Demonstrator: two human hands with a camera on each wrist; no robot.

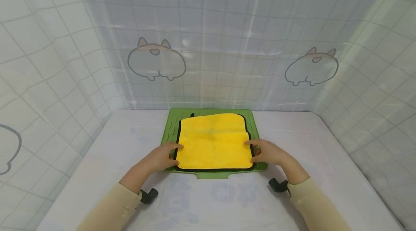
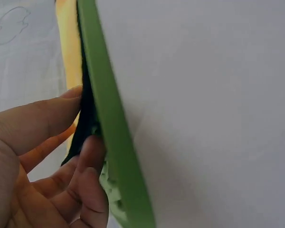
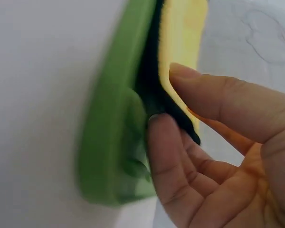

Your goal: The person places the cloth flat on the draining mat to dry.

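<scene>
2 hands, both pinching. L hand has L edge of the cloth, R hand has R edge, both toward the near end. Per wrist views: thumbs on yellow top, fingertips under black underside, i.e. btwn cloth & tray; edge stands off the tray at the fingers.

Cloth: qty 1, yellow top, black border showing at sides + near edge. Lies over the green tray, roughly centred. Long axis approx L-R in head view (foreshortened, so approx); near edge faces the person, far edge slants a bit, R end further away. 1 shallow crease runs L-R across the mid. 1 small black tip pokes out at far L edge.

Tray: qty 1, raised drop-shaped ridges, 1 tab at near side pointing to the person. Sits on white table, far edge close to back wall sheet.

2 beige sleeves, 1 black wrist mount per arm. Grid-print sheets around; back one has 2 animal outlines.
</scene>
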